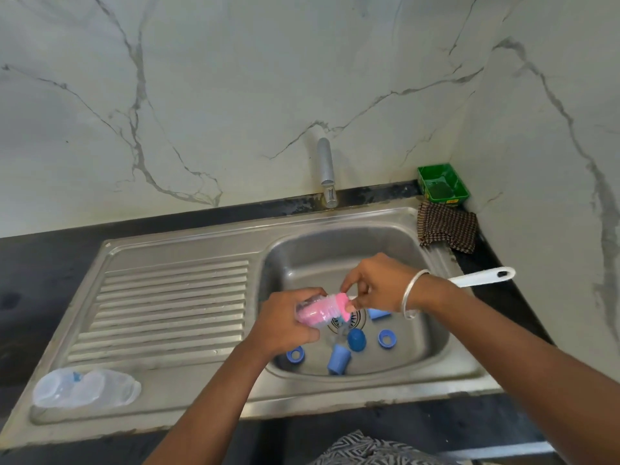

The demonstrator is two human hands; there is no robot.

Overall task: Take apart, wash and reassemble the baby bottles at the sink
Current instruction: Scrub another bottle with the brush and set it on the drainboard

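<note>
A: How will the baby bottle [310,312] over the sink basin [432,317] handle?

B: Light, thin clear plastic, likely slippery when wet. The left hand [285,325] wraps its body; the right hand [379,285] pinches the bottle brush [479,276], whose pink head is inside.

A: What's in the way?

B: Blue caps [339,360] and rings [385,338] litter the basin floor; two clear bottles [85,387] lie on the drainboard [167,307].
</note>
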